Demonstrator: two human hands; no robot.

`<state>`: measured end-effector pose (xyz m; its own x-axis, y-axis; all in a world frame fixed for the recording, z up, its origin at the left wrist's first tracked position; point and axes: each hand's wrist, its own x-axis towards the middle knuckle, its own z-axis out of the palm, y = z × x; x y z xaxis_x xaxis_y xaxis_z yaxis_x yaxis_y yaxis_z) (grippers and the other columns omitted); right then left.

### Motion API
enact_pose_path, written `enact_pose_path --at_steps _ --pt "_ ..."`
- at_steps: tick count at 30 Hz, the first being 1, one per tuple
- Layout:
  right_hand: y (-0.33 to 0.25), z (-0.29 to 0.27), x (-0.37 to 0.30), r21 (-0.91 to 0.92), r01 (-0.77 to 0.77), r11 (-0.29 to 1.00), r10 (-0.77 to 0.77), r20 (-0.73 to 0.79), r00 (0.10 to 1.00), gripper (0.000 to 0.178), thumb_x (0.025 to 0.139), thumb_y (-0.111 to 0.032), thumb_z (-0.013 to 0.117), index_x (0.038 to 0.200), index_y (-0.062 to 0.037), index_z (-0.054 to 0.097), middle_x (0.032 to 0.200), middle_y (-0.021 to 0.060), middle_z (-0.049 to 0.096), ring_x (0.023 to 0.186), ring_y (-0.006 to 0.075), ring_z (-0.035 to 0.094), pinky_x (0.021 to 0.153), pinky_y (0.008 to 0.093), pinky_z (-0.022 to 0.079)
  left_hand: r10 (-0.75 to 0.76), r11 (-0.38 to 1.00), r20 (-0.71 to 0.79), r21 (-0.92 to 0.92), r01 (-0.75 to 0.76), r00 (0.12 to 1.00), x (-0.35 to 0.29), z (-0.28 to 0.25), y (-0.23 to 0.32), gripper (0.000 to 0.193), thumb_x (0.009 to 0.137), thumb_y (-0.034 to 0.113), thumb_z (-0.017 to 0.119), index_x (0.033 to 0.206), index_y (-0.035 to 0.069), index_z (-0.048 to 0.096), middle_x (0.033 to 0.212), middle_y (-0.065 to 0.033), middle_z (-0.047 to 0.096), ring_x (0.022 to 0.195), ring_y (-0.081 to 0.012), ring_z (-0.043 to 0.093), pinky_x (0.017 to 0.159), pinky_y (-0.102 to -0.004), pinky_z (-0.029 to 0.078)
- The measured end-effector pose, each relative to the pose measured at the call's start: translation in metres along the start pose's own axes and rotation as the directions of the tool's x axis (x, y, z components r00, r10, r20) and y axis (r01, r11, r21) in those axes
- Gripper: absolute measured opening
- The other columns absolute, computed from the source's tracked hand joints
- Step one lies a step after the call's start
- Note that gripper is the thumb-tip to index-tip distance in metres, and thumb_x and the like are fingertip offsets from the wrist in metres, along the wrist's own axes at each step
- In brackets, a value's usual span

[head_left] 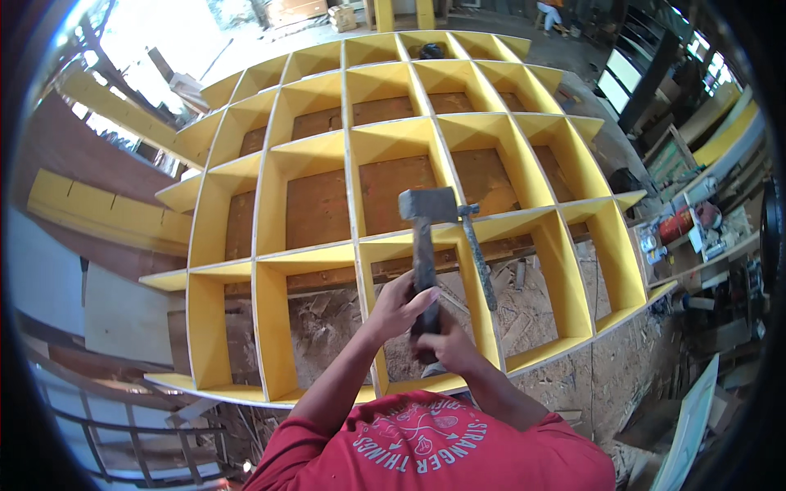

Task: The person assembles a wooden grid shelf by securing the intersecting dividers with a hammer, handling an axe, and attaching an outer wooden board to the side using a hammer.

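Both hands are closed on a short sledgehammer, held upright over the near side of a yellow wooden lattice, its blocky grey head uppermost. The left hand grips the middle of the handle, the thumb laid across its front and the other fingers largely hidden from view. The right hand is curled around the dark lower end of the handle, a little blurred, just below and to the right of the left hand.

Just right of the sledgehammer's head, a smaller hammer has its head at a crossing of the lattice, its handle slanting down toward the person; whether it hangs or lies there cannot be told. The lattice's crossing boards form rows of open cells, with a brown wooden surface showing beneath many of them. Wood scraps and shavings litter the ground under the nearest cells. A black bundle sits in the far row.

To the left lies a slotted yellow board. To the right, a cluttered desk carries a red cylinder among other items. Far off, another person in white trousers is partly visible.
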<state>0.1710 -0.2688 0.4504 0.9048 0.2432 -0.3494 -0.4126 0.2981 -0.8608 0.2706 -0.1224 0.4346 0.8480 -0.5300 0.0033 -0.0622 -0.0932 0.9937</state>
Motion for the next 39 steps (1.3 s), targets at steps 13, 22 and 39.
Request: enact_pose_path --at_steps 13,22,39 --pt "-0.115 -0.078 0.205 -0.910 -0.076 0.407 -0.356 -0.235 0.905 0.031 0.084 -0.022 0.073 0.101 0.0033 0.071 0.093 0.0281 0.075 0.093 0.0465 0.073 0.082 0.0495 0.059 -0.639 0.749 -0.650 -0.648 0.139 0.411 -0.066 -0.067 -0.224 0.030 0.110 0.024 0.052 0.114 0.002 0.072 0.094 -0.0051 0.072 0.073 -0.0190 0.063 0.070 -0.0358 0.054" --pt "-0.072 -0.093 0.370 -0.932 -0.274 0.237 -0.090 -0.302 0.949 0.032 0.085 -0.013 0.061 0.105 0.0059 0.078 0.107 0.0307 0.076 0.103 0.0393 0.077 0.092 0.0453 0.061 -0.840 0.521 -0.201 -0.559 0.645 0.504 -0.109 -0.021 -0.351 0.028 0.093 0.035 0.073 0.091 0.007 0.075 0.082 -0.0087 0.073 0.066 -0.0209 0.067 0.055 -0.0414 0.050" --pt "0.000 -0.165 0.504 -0.937 -0.342 -0.077 0.294 -0.349 0.890 0.037 0.088 -0.020 0.075 0.123 -0.0063 0.078 0.131 0.0167 0.074 0.119 0.0364 0.071 0.100 0.0444 0.059 -0.821 0.555 -0.343 -0.296 0.778 0.456 -0.112 -0.018 -0.310 0.033 0.084 0.038 0.085 0.080 0.007 0.075 0.073 -0.0046 0.071 0.064 -0.0176 0.065 0.057 -0.0396 0.051"
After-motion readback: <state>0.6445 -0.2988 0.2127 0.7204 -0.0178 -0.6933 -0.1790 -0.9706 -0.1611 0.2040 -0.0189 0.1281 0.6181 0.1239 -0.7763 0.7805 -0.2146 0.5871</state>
